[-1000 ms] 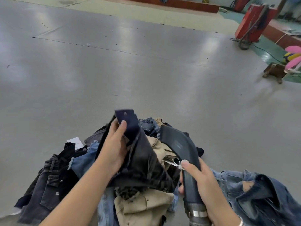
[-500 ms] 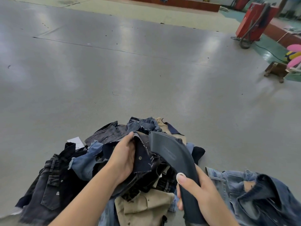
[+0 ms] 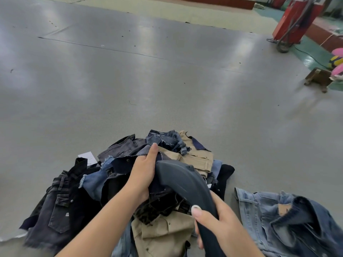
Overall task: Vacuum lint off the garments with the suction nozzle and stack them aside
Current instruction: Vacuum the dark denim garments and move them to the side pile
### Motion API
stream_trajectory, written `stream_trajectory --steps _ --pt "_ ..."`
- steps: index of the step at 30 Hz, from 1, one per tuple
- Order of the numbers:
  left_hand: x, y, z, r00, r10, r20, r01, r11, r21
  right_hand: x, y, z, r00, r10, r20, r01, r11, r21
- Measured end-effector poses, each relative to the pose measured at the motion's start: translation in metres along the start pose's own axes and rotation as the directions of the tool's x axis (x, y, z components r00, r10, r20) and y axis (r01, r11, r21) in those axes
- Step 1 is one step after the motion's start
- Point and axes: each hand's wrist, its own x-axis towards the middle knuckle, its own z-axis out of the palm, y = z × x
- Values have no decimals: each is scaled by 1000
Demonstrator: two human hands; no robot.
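A heap of denim and khaki garments [image 3: 196,158] lies on the grey floor in front of me. My left hand [image 3: 143,173] grips a dark navy garment [image 3: 120,162] on top of the heap. My right hand [image 3: 217,221] holds the dark grey suction nozzle [image 3: 181,180], whose curved head sits on the dark garment right beside my left hand. The nozzle's mouth is hidden against the cloth. A light blue denim jacket [image 3: 278,219] lies apart on the floor at the right.
Grey floor [image 3: 167,80] stretches ahead. A red machine [image 3: 295,19] with cables stands at the far right. A small wooden stool [image 3: 318,80] and pink objects [image 3: 337,69] sit at the right edge. A white paper tag [image 3: 87,156] lies left of the heap.
My left hand has lowered the dark garment from raised above the heap down onto it. The nozzle has swung left and down onto the garment.
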Motion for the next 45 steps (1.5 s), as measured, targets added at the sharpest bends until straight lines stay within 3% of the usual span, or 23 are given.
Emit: stream_trajectory --steps 5,9,13,17,21,24,30,32,37,42,45 --pt "0 -3 2 998 -4 57 4 1000 0 11 -10 2 998 2 -57 4 995 100" --pt "-1 -1 -1 999 -48 12 49 999 -21 11 -15 -7 995 -12 -100 28 986 164" --pt "6 10 -9 994 -24 -108 15 996 -91 -1 -7 -15 1000 21 12 -21 999 23" --pt "9 12 -9 979 95 -181 -94 996 13 -5 4 -9 996 47 76 -37 990 -134" --pt "4 2 -3 990 134 -49 -129 986 103 -3 -5 -8 996 67 63 -67 998 -5" --pt "1 7 -2 993 102 -52 -101 995 22 -2 -9 -15 999 40 17 -41 997 62" --pt "4 19 -7 979 96 -179 -105 993 -44 -6 1 -6 991 82 104 -65 985 -161" --pt "4 16 -6 981 109 -160 -114 993 -26 -5 0 -5 992 88 90 -73 984 -160" --pt "5 5 -2 993 107 -53 -108 994 -14 -2 -7 -10 997 57 54 -59 998 36" --pt "12 8 -9 980 111 -164 -108 994 27 -3 2 -2 994 30 108 -11 985 -171" --pt "11 6 -9 981 27 -193 -29 1000 -7 -6 1 -6 996 39 86 -23 985 -174"
